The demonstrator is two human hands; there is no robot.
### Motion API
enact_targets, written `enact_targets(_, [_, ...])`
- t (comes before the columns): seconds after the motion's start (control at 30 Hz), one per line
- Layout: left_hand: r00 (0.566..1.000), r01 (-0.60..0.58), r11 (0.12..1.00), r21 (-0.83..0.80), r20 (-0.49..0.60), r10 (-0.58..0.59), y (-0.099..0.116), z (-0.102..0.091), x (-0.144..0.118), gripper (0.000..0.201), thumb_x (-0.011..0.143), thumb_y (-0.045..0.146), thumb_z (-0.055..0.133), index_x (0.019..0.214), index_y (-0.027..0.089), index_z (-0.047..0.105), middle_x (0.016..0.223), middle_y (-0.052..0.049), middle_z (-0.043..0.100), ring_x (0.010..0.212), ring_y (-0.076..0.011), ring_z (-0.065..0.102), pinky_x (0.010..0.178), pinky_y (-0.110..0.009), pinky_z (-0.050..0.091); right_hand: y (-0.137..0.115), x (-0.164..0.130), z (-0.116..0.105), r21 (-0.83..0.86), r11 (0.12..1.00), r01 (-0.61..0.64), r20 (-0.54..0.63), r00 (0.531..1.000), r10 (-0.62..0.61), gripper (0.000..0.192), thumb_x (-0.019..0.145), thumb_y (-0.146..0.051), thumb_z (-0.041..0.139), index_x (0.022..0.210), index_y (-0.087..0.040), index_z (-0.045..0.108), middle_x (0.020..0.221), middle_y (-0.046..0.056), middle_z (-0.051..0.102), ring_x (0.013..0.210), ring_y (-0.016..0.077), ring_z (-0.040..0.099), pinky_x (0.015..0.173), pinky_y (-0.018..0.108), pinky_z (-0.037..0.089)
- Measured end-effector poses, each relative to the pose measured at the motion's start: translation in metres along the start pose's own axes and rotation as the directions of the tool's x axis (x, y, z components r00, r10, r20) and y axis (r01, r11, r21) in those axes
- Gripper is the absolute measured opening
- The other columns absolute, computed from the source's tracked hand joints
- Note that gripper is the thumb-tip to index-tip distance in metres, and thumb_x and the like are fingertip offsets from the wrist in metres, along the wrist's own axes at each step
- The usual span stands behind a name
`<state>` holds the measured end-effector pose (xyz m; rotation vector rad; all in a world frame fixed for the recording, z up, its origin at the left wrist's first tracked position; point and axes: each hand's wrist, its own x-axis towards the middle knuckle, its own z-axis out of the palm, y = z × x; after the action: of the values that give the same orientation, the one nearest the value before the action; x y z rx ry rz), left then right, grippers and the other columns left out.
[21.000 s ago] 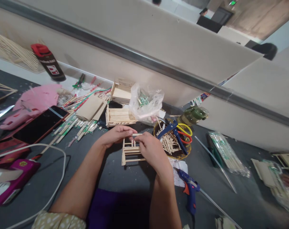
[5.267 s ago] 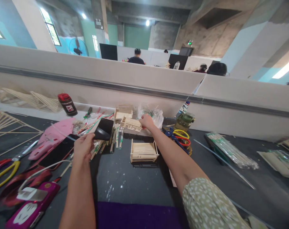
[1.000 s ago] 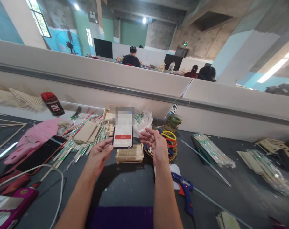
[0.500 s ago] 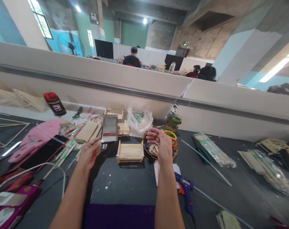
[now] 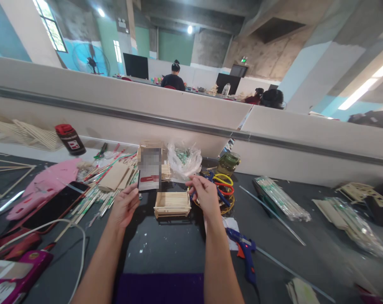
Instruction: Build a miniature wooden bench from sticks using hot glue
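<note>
Left forearm extended forward over the dark table (image 5: 166,249); left hand (image 5: 124,205) gripped a black smartphone (image 5: 149,174) upright by its lower edge, screen toward the camera. Right hand (image 5: 204,195) was raised, fingers curled loosely, empty, just beside the small slatted wooden-stick box (image 5: 172,204). The box sat on the table between both hands, below the phone. A blue glue gun (image 5: 246,253) lay near the right forearm.

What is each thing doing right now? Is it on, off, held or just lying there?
Phone: screen lit, held upright in left hand.
Right hand: fingers curled, holding nothing clear.
Stick box: open top, resting on table.
Glue gun: lying down.
Scissors: lying in basket.
Jar: lid on.
</note>
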<state>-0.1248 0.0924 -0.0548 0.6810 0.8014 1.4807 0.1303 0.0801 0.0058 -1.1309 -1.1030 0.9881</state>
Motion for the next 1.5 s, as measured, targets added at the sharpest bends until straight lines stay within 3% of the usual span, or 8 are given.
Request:
enact_targets(0.33, [0.998,0.029,0.998,0.048,0.061,-0.032,-0.01,0.002,-0.002,0.04,0.063,0.024,0.084,0.099,0.015,0.068,0.048,0.011,0.038,0.037,-0.0002,0.021,0.038,-0.014,0.016,0.016,0.001,0.036,-0.012,0.997,-0.071,0.134,0.988,0.072,0.039,0.08,-0.046,0.06,0.102,-0.016,0.071,0.091,0.006,0.074,0.061,0.0122,0.057,0.037,0.018,0.036])
enact_targets(0.6, [0.993,0.016,0.991,0.129,0.114,-0.031,-0.013,0.006,-0.004,0.043,0.064,0.026,0.083,0.104,0.014,0.071,0.049,0.008,0.043,0.039,-0.0005,0.021,0.04,-0.016,0.014,0.016,0.024,0.046,0.069,0.989,-0.132,0.19,0.975,0.117,0.043,0.071,-0.05,0.066,0.094,-0.014,0.072,0.073,0.003,0.069,0.045,0.0059,0.044,0.035,0.017,0.027])
enact_targets(0.8, [0.988,0.026,0.981,0.193,0.144,-0.054,-0.017,0.007,-0.002,0.047,0.064,0.03,0.083,0.107,0.014,0.071,0.056,0.003,0.055,0.039,-0.0013,0.024,0.041,-0.017,0.012,0.021,0.026,0.046,0.118,0.976,-0.185,0.306,0.942,0.141,0.037,0.067,-0.052,0.07,0.075,-0.016,0.066,0.047,-0.008,0.048,0.038,0.0035,0.035,0.034,0.014,0.025])
enact_targets(0.93, [0.988,0.016,0.985,0.173,0.146,-0.042,-0.019,0.012,-0.002,0.05,0.066,0.032,0.083,0.111,0.014,0.07,0.048,0.007,0.046,0.039,-0.0015,0.022,0.041,-0.017,0.013,0.022,0.035,0.047,0.094,0.979,-0.182,0.317,0.938,0.144,0.038,0.066,-0.052,0.071,0.076,-0.016,0.064,0.048,-0.008,0.05,0.037,0.0037,0.039,0.035,0.015,0.03])
enact_targets(1.03, [0.992,-0.008,0.992,0.129,0.127,-0.008,-0.02,0.015,0.0,0.048,0.07,0.034,0.08,0.112,0.014,0.069,0.047,0.007,0.047,0.039,-0.0017,0.022,0.04,-0.016,0.015,0.018,0.053,0.05,0.055,0.985,-0.165,0.293,0.945,0.142,0.036,0.066,-0.049,0.071,0.078,-0.015,0.064,0.048,-0.008,0.05,0.038,0.0049,0.042,0.038,0.017,0.036])
enact_targets(1.13, [0.996,-0.031,0.995,0.096,0.082,0.023,-0.019,0.013,0.003,0.046,0.072,0.038,0.078,0.11,0.014,0.068,0.073,-0.005,0.07,0.039,-0.0001,0.023,0.037,-0.016,0.015,0.015,0.081,0.06,0.029,0.991,-0.128,0.242,0.963,0.117,0.028,0.072,-0.043,0.068,0.079,-0.016,0.065,0.047,-0.008,0.05,0.04,0.0051,0.043,0.04,0.017,0.039])
enact_targets(1.23, [0.998,-0.057,0.996,0.069,0.024,0.055,-0.019,0.008,0.008,0.046,0.073,0.041,0.077,0.108,0.013,0.068,0.092,-0.012,0.073,0.038,0.0012,0.024,0.034,-0.016,0.015,0.018,0.116,0.081,-0.004,0.995,-0.096,0.2,0.975,0.095,0.018,0.078,-0.034,0.063,0.075,-0.015,0.064,0.047,-0.008,0.049,0.042,0.0051,0.045,0.043,0.016,0.043])
enact_targets(1.5, [0.986,-0.116,0.993,-0.017,-0.121,0.114,-0.026,-0.012,0.025,0.037,0.076,0.042,0.072,0.099,0.013,0.069,0.064,0.0,0.064,0.035,0.0002,0.022,0.033,-0.014,0.018,0.057,0.192,0.141,-0.139,0.983,-0.124,0.155,0.977,0.145,0.012,0.085,-0.018,0.056,0.077,-0.015,0.064,0.042,-0.008,0.046,0.038,0.0072,0.046,0.045,0.019,0.043])
